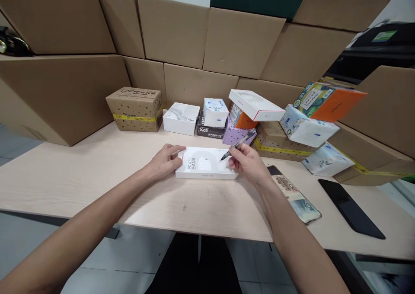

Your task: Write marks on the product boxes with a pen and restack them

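A flat white power bank box (210,162) lies on the table in front of me, its printed face up. My left hand (165,161) grips the box's left end, with fingertips on its upper edge and the thumb near the front. Held between the thumb and fingers of my right hand (248,161) is a dark pen (238,145), its tip pointing down-left just over the box's right part. I cannot tell whether the tip touches the surface. The lower fingers of the right hand rest by the box's right edge.
Behind stand a taped carton (134,110), a white box (181,119), a tissue pack (215,112) and a purple box (238,132). Stacked packs (308,125) rise at right. A banknote-patterned item (295,194) and a black phone (352,207) lie right of my forearm. Cardboard walls (175,30) enclose the table (97,177).
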`<state>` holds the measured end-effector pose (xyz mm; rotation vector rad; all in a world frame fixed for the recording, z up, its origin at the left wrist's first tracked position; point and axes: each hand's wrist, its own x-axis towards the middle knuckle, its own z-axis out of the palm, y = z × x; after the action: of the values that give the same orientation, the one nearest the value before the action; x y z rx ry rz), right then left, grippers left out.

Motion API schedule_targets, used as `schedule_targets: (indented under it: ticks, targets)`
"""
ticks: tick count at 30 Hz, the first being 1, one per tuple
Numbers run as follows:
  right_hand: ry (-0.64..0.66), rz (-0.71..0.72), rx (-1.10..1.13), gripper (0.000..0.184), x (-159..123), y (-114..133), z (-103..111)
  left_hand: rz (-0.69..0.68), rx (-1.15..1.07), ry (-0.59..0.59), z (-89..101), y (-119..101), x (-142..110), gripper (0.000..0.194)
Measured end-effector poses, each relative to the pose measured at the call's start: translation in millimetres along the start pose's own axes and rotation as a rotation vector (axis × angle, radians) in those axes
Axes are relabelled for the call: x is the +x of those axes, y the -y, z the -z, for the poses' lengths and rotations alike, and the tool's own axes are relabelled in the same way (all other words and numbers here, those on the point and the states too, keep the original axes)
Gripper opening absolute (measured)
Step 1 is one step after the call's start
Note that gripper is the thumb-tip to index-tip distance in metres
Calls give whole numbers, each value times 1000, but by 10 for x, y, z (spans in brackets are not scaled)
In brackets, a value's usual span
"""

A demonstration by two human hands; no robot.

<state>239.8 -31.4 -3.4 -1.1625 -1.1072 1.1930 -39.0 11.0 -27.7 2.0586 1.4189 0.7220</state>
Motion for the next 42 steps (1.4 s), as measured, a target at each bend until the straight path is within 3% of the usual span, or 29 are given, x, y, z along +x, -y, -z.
schedule_targets:
  ticks: [2, 5, 7, 10, 15, 28, 42]
  targets:
    - [-47, 77, -76, 33, 1, -60, -52, -164, 84, -84, -27, -18, -33, 43]
    - [-125, 197, -101, 31, 0, -114, -106, -516, 199, -169, -115, -98, -96, 30]
    - [-120, 247, -129, 29, 5, -149, -118, -693, 241, -139, -202, -149, -128, 28]
    - [-74, 255, -209, 30, 25, -229, -110, -804, 328, -64, -320, -174, -150, 30]
    - [-100, 258, -319, 25, 59, -331, -95, -801, 395, -58, -370, -144, -151, 28]
    - [-95, 281, -576, 22, 55, -280, -118, -800, 395, -63, -366, -141, -159, 28]
    - [-83, 266, -595, 21, 41, -227, -140, -789, 386, -54, -366, -154, -158, 29]
